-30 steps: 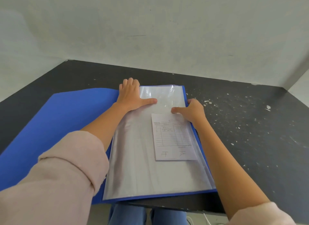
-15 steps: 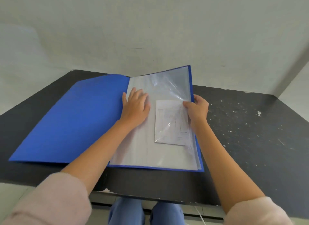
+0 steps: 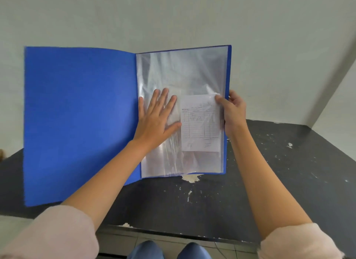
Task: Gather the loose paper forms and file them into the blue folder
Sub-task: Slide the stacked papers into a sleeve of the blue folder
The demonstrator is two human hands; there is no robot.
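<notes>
Settling one paper form [image 3: 200, 127] into its pocket looks like the step in hand: the blue folder [image 3: 81, 114] stands open and nearly upright facing the person, its plain cover to the left and a clear sleeve [image 3: 183, 72] to the right. The form sits behind the plastic in the right middle of that sleeve, well above the sleeve's lower edge. The left hand [image 3: 156, 120] lies flat on the sleeve just left of the form, fingers straight and spread, thumb touching the form's left edge through the plastic. The right hand [image 3: 234, 112] grasps the folder's right edge, thumb pressed on the front by the form's top right corner and fingers curled round behind. Whether the folder's lower edge rests on the dark, paint-flecked table [image 3: 289, 172] I cannot tell. No other loose forms are in view. Next, I judge, the form needs to slide down and sit square, which calls for a light smoothing stroke so the thin plastic does not crease it.
</notes>
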